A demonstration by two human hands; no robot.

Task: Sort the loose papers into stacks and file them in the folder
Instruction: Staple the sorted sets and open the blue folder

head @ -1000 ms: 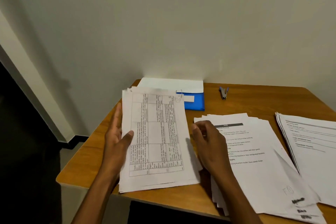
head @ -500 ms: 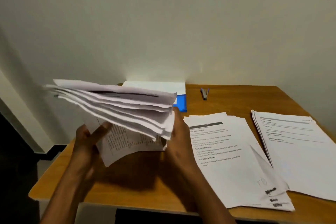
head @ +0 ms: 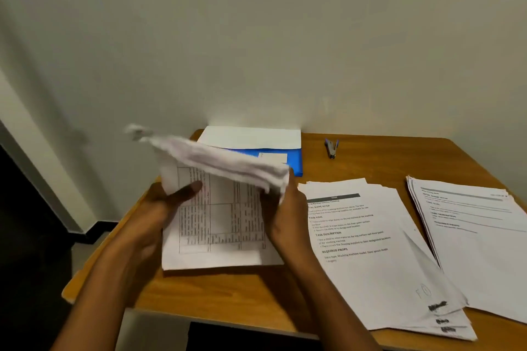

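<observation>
Left hand (head: pixel 159 216) grips the left edge of a sheaf (head: pixel 216 208) of table-printed papers, thumb curled over the top sheet. The sheaf is held above the near-left part of the desk (head: pixel 385 157), its upper portion folded forward and blurred. Right hand (head: pixel 285 208) grips the sheaf's right edge, fingers hidden behind the paper. Behind the sheaf, against the wall, lies the blue folder (head: pixel 295 162) with a white sheet (head: pixel 251 137) across its far part; a stapler (head: pixel 331 148) lies just right of it. Further right, two sorted stacks lie flat — a fanned middle stack (head: pixel 370 251) and a right stack (head: pixel 470 236), their edges overlapping. Step in hand, by judgement: squaring this sheaf into a third stack. The next move calls for aligned edges, then room near the folder — filing is not yet begun.
</observation>
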